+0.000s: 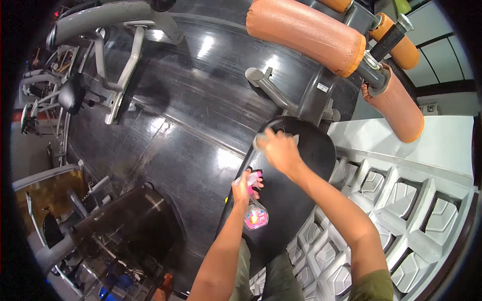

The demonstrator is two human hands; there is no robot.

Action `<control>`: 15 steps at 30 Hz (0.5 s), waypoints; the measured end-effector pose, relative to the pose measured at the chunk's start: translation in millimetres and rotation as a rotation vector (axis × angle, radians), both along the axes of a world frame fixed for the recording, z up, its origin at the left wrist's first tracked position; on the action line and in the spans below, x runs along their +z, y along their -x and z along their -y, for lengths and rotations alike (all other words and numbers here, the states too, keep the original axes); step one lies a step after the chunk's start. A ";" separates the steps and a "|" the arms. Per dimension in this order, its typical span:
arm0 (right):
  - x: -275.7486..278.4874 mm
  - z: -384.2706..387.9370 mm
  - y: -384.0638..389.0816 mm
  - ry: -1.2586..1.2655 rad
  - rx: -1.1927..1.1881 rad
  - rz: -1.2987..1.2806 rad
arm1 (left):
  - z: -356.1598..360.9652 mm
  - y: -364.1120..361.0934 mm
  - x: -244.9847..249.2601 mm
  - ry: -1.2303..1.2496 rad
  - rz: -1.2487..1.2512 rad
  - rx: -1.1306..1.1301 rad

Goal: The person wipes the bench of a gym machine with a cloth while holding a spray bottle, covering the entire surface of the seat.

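Observation:
My left hand [241, 188] is wrapped round the neck of a clear spray bottle [256, 217] with a pink-and-white trigger head and a bright label. The bottle is over the black padded bench [316, 150]. Farther up the bench, my right hand [281, 151] is closed on a pale cloth [260, 142], slightly blurred, and appears to press it to the pad near its left edge. Part of the cloth is hidden under the fingers.
Orange-brown padded rollers [309, 32] on a metal frame rise beyond the bench. A white wall with raised blocks [401, 195] runs along the right. Grey gym machine frames [120, 85] stand at the left on a black floor [196, 130].

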State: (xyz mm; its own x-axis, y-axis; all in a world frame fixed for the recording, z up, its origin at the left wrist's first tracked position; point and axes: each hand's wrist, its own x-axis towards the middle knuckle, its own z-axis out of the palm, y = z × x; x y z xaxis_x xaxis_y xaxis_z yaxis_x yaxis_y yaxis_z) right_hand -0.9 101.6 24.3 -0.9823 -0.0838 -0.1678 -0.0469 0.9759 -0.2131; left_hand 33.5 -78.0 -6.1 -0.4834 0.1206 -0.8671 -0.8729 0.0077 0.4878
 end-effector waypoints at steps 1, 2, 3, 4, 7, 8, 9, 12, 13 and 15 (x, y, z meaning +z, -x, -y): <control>1.3 4.3 -11.2 0.045 0.094 0.000 | -0.7 0.3 -0.4 -0.002 0.003 0.026; 2.4 6.9 -23.5 0.122 0.144 -0.001 | -1.8 0.1 -0.1 -0.003 -0.012 0.040; 3.1 5.8 -31.8 0.200 0.192 0.000 | -3.1 -0.4 1.2 -0.003 -0.025 0.053; 2.0 -1.7 -35.2 0.184 0.172 0.006 | -3.1 -1.4 2.3 -0.003 -0.037 0.064; 28.9 -23.6 -25.2 0.094 0.029 0.105 | -1.6 -0.1 3.0 -0.007 -0.011 0.032; 25.6 -30.6 -21.1 0.114 -0.094 0.072 | -0.3 -0.4 2.9 -0.003 -0.008 0.028; 22.2 -37.2 -19.9 0.132 -0.220 0.039 | 0.2 -0.7 3.0 0.000 -0.006 0.022; 15.8 -27.9 -22.8 0.094 -0.212 -0.003 | -0.9 -0.2 2.0 -0.012 -0.032 0.015; 14.4 -21.7 -28.2 0.087 -0.185 -0.006 | -0.5 -1.6 1.2 -0.015 -0.043 0.014; 12.4 -16.3 -43.2 0.118 -0.026 0.033 | -1.3 -2.7 0.5 -0.012 -0.054 0.029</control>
